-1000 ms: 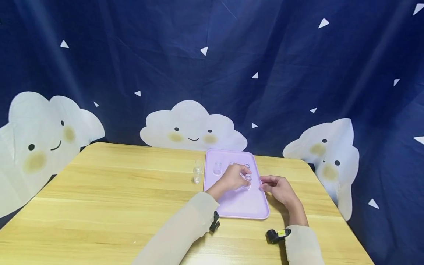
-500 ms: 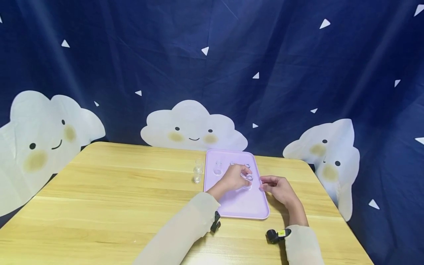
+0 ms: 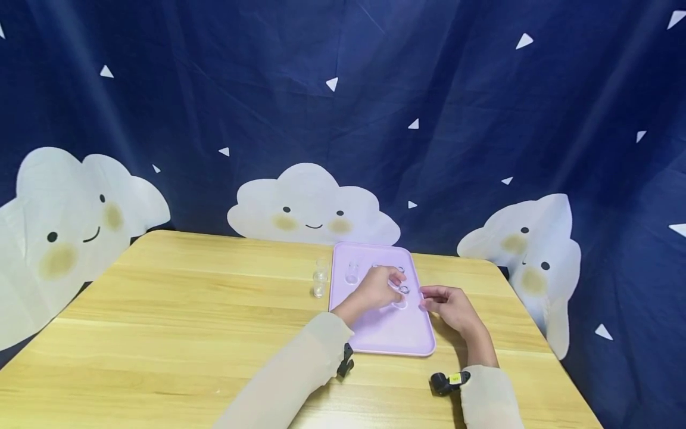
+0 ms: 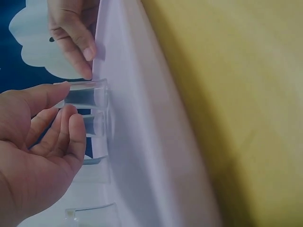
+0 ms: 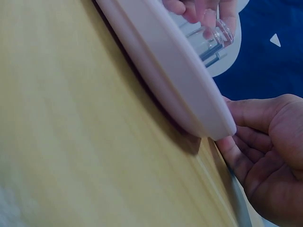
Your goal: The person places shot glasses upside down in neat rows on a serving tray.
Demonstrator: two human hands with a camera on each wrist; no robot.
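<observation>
A small clear shot glass (image 4: 87, 94) stands on the lilac tray (image 3: 393, 333). My left hand (image 3: 377, 287) reaches across the tray, thumb and index finger on either side of that glass at its rim. The other left fingers curl loosely beside it in the left wrist view. My right hand (image 3: 452, 307) pinches the tray's right edge, thumb at the rim and fingers underneath. Behind the left hand stand more shot glasses, partly hidden by it. Another shot glass (image 3: 352, 273) is at the tray's left side.
Just left of the tray, more clear glasses (image 3: 318, 284) stand on the wooden table (image 3: 187, 322). The tray's far edge lies near the back of the table. Behind hangs a dark blue curtain (image 3: 278, 113) with white clouds.
The rim of the glass at my left hand now shows slightly farther right of the fingertips. The right hand stays at the tray's edge.
</observation>
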